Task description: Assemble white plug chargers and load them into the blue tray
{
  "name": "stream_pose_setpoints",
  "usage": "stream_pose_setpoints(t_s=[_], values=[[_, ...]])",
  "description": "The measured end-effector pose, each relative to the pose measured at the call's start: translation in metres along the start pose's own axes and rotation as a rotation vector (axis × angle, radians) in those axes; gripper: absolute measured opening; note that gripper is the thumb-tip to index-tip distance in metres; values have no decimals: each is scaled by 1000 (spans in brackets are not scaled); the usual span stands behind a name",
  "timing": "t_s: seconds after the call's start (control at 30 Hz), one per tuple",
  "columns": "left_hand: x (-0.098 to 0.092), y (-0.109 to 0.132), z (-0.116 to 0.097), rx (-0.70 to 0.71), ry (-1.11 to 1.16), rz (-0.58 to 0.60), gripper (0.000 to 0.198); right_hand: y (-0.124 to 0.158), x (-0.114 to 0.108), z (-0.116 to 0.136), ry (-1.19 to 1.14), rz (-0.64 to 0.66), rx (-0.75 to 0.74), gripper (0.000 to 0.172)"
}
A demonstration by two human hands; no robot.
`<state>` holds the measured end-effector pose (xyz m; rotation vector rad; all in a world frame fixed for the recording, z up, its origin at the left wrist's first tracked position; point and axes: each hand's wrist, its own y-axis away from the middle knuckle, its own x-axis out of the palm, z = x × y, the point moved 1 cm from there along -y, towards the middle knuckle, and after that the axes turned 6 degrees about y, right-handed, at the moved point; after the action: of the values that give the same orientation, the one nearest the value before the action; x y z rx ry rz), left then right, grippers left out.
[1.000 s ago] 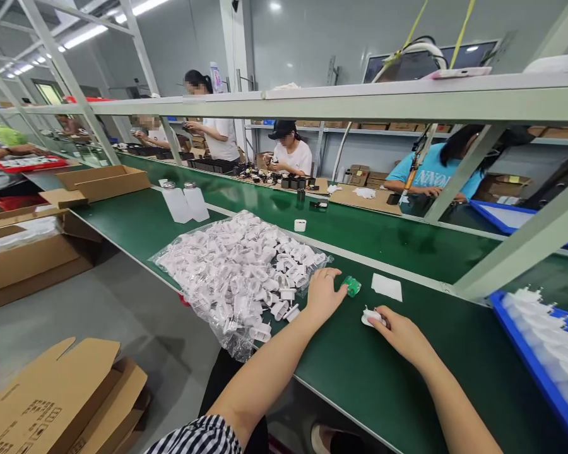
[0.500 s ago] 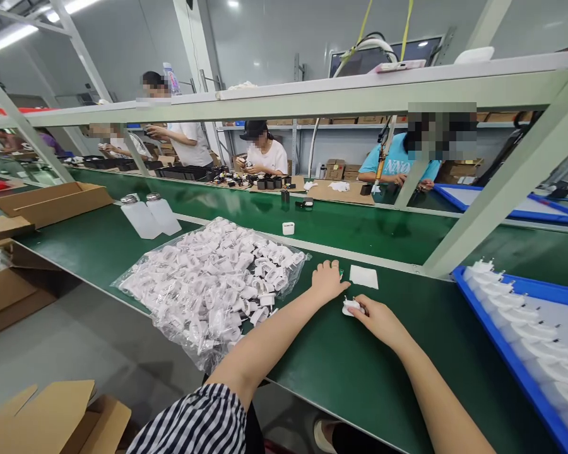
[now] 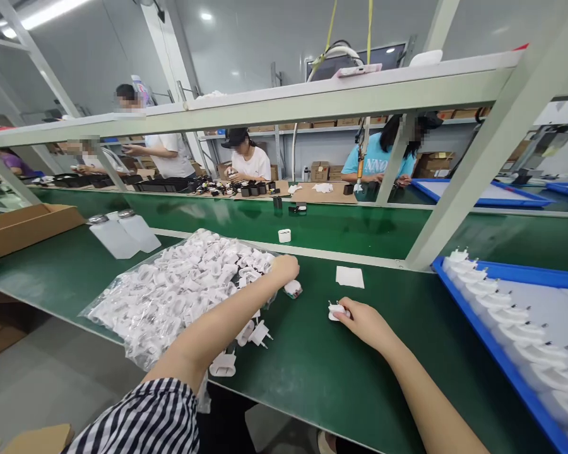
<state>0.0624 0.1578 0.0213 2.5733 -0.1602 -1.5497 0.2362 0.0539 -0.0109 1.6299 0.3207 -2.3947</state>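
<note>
My left hand (image 3: 284,270) is curled at the right edge of a heap of white plug housings (image 3: 184,277) on clear plastic. From under its bent fingers shows a small white piece with a green edge (image 3: 293,289); the fingertips are hidden. My right hand (image 3: 362,323) pinches a white plug adapter (image 3: 336,311) between thumb and fingers, low over the green table, pins pointing up. A white square of paper (image 3: 349,277) lies just beyond it. Several loose housings (image 3: 260,333) lie at the heap's near right side.
At the right, a blue-rimmed tray (image 3: 497,372) holds a row of white plug adapters (image 3: 515,328). Two white bottles (image 3: 123,233) stand left. A slanted post (image 3: 473,164) and shelf (image 3: 265,104) cross ahead. Several people work beyond; a white housing (image 3: 284,235) sits on the far strip.
My left hand has moved left from beside the paper to the heap's edge, and the green-edged piece has shifted left with it. My right hand still holds the plug adapter. The view has turned slightly right.
</note>
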Motion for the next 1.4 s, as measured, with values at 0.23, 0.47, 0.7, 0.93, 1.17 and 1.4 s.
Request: stream_pose_setpoints(t_s=[0.23, 0.47, 0.7, 0.93, 1.17, 1.4], values=[[-31, -69, -2, -31, -57, -271, 39, -9, 4, -16, -127, -121, 100, 18], [-15, -108, -3, 108, 85, -142, 33, -25, 12, -39, -296, -331, 218, 19], [17, -42, -48, 373, 288, 48, 29, -23, 4, -50, -557, -538, 278, 24], [76, 45, -38, 427, 523, 19, 31, -10, -2, -38, -518, -486, 228, 26], [82, 43, -31, 422, 621, 33, 44, -12, -2, -26, -384, -421, 129, 19], [82, 43, -30, 470, 592, 48, 38, -15, -5, -24, -285, -390, 158, 21]])
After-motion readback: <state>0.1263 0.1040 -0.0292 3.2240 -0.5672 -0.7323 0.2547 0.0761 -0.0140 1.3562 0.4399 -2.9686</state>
